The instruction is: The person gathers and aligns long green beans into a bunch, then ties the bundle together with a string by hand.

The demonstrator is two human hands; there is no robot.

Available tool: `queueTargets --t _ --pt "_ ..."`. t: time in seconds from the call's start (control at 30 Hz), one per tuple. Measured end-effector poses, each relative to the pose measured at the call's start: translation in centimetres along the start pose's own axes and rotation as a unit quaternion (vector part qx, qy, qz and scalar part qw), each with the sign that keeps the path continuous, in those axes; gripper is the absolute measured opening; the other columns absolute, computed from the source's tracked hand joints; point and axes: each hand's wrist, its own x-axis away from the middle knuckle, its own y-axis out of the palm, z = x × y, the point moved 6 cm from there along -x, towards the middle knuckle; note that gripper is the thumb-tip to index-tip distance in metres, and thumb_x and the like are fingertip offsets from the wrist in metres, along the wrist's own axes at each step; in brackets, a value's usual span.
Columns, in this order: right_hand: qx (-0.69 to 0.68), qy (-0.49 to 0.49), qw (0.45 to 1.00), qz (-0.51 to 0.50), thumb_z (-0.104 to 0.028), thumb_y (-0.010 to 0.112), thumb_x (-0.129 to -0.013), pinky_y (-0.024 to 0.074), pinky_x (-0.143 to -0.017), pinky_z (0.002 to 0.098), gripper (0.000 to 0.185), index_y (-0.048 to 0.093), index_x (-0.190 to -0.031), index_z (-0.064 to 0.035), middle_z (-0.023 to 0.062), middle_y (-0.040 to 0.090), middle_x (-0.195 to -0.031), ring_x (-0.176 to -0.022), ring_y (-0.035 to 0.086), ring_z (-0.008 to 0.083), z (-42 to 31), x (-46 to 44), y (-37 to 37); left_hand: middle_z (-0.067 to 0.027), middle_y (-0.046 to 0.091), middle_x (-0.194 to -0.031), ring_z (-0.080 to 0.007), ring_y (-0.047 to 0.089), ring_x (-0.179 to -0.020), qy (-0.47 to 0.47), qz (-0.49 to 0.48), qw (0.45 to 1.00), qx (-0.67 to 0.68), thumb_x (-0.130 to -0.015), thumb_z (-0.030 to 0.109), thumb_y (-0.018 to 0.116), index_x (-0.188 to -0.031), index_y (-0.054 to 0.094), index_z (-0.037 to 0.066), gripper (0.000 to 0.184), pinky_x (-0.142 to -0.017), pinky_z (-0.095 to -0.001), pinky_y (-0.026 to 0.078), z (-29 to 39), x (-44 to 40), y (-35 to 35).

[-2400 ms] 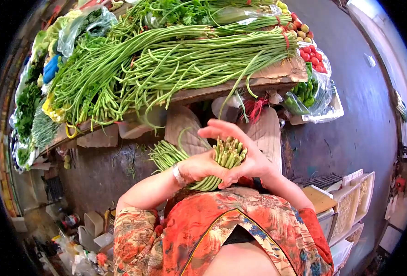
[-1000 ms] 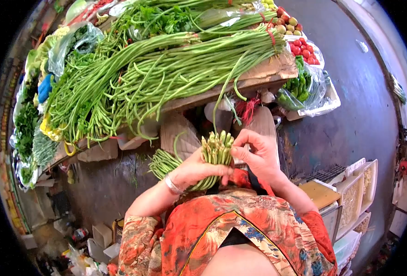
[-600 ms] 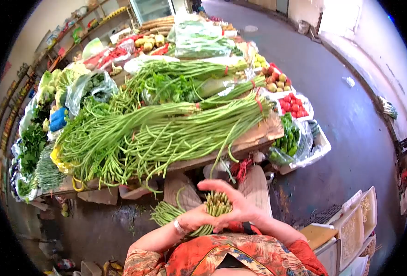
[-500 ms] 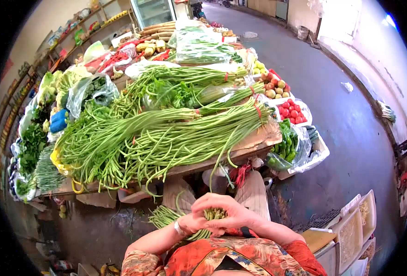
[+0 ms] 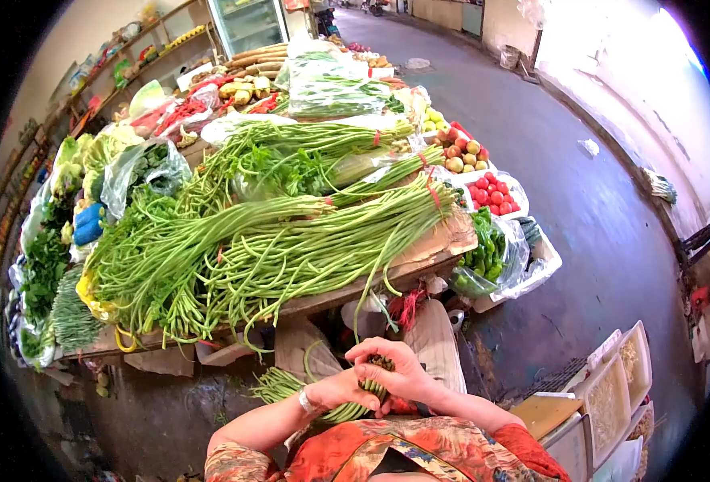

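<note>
A bundle of long green beans [image 5: 379, 376] is held close to my chest, its cut ends up and its long part trailing down to the left. My left hand [image 5: 340, 389], with a bracelet at the wrist, is wrapped round the bundle from the left. My right hand [image 5: 403, 371] closes round the same ends from the right, its fingers curled over the top. Beyond my hands, larger bunches of long beans [image 5: 323, 257] lie across the stall, tied with red bands at the right end.
The stall's wooden edge [image 5: 355, 296] runs just ahead of my hands. Tomatoes [image 5: 493, 193] and bagged green peppers [image 5: 485, 251] stand at its right corner. White bins [image 5: 604, 402] are at the lower right. A glass-fronted fridge [image 5: 246, 28] stands far back.
The view has tilted up, showing more of the stall and the passage. My right hand, earlier pinched beside the bundle and then spread around it, has closed round the bean ends.
</note>
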Motion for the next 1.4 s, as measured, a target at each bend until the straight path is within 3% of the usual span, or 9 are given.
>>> queueTargets --t 0.3,0.47,0.6,0.67,0.73,0.87,1.0,1.2,1.4 --pt "0.032 -0.084 0.996 -0.027 0.002 0.068 -0.08 0.0494 -0.065 0.0314 0.022 0.064 -0.101 -0.0005 0.0112 0.064 -0.082 -0.075 0.063 0.0245 -1.7 -0.1 0.9 -0.0081 0.061 -0.109 -0.0186 0.057 -0.102 -0.063 0.103 0.98 -0.159 -0.064 0.032 0.088 -0.11 0.06 0.0 0.063 -0.086 -0.0326 0.048 1.1 0.8 0.6" --pt "0.019 -0.092 0.995 -0.023 0.003 0.067 -0.079 0.0495 -0.064 0.0319 0.021 0.065 -0.1 -0.0007 0.0113 0.064 -0.081 -0.073 0.064 0.0256 -1.3 0.1 0.7 -0.0074 0.06 -0.106 -0.0186 0.057 -0.101 0.0 0.107 0.959 -0.263 -0.076 0.016 0.074 -0.113 0.056 0.002 0.044 -0.085 -0.0332 0.049 0.8 0.9 0.5" --pt "-0.024 -0.018 0.991 -0.128 -0.017 0.076 -0.077 0.0484 -0.083 0.0341 0.055 0.055 -0.125 -0.0017 0.0111 0.062 -0.104 -0.095 0.062 0.0225 -1.1 -0.4 0.2 -0.0062 0.059 -0.106 -0.0183 0.057 -0.1 -0.045 0.156 0.987 -0.014 -0.073 0.012 0.074 -0.109 0.057 0.004 0.041 -0.085 -0.0334 0.049 0.5 1.4 0.6" --pt "-0.09 -0.024 0.989 -0.112 -0.03 0.075 -0.078 0.0399 -0.1 0.0366 0.072 0.043 -0.137 -0.0029 0.0108 0.054 -0.123 -0.116 0.052 0.0238 -1.1 -0.4 -1.4 -0.0054 0.063 -0.1 -0.0164 0.062 -0.09 -0.004 0.156 0.973 -0.172 -0.073 0.008 0.079 -0.104 0.059 0.004 0.037 -0.077 -0.0299 0.053 3.7 0.9 0.7" --pt "-0.114 0.024 0.993 0.003 -0.027 0.07 -0.084 0.0445 -0.093 0.0337 0.057 0.049 -0.131 -0.0025 0.0098 0.058 -0.12 -0.107 0.057 0.0205 0.7 0.2 -4.3 -0.0065 0.065 -0.089 -0.0152 0.065 -0.077 -0.096 0.216 0.972 0.009 -0.077 0.003 0.076 -0.1 0.06 0.002 0.027 -0.07 -0.0284 0.054 2.5 3.3 -0.3" --pt "0.007 0.217 0.948 0.231 -0.016 0.059 -0.092 0.047 -0.067 0.0241 0.027 0.059 -0.116 -0.0022 0.0043 0.066 -0.099 -0.081 0.064 0.0116 10.1 2.5 -12.5 -0.0092 0.064 -0.072 -0.0155 0.062 -0.061 0.099 0.321 0.942 -0.007 -0.077 0.004 0.072 -0.082 0.06 0.003 0.013 -0.056 -0.0264 0.052 6.3 7.5 -2.8" --pt "0.009 0.272 0.92 0.283 -0.017 0.061 -0.091 0.0449 -0.058 0.023 0.031 0.057 -0.117 -0.0011 0.0049 0.067 -0.093 -0.075 0.064 0.0116 16.3 3.4 -14.8 -0.005 0.054 -0.064 -0.0146 0.053 -0.054 0.25 0.394 0.88 -0.09 -0.078 0.008 0.068 -0.085 0.053 0.005 0.016 -0.051 -0.0292 0.046 11.1 13.9 -4.1" --pt "-0.062 0.336 0.889 0.304 -0.015 0.062 -0.091 0.0386 -0.048 0.0213 0.032 0.055 -0.117 0.001 0.0068 0.065 -0.085 -0.064 0.061 0.0112 19.4 3.7 -13.9 -0.0062 0.052 -0.066 -0.0119 0.047 -0.052 0.214 0.612 0.715 -0.261 -0.079 0.001 0.058 -0.086 0.051 0.003 0.01 -0.047 -0.0255 0.041 15.6 24.2 -1.8" --pt "-0.06 0.34 0.89 0.297 -0.016 0.061 -0.091 0.0342 -0.044 0.0224 0.019 0.062 -0.101 0.0004 -0.0006 0.054 -0.066 -0.052 0.047 0.0075 19.2 5.5 -15.2 -0.0032 0.057 -0.073 -0.0119 0.054 -0.058 0.064 0.546 0.81 -0.204 -0.072 0.0 0.069 -0.083 0.059 0.005 0.016 -0.05 -0.0247 0.045 12.2 18.9 -1.6"
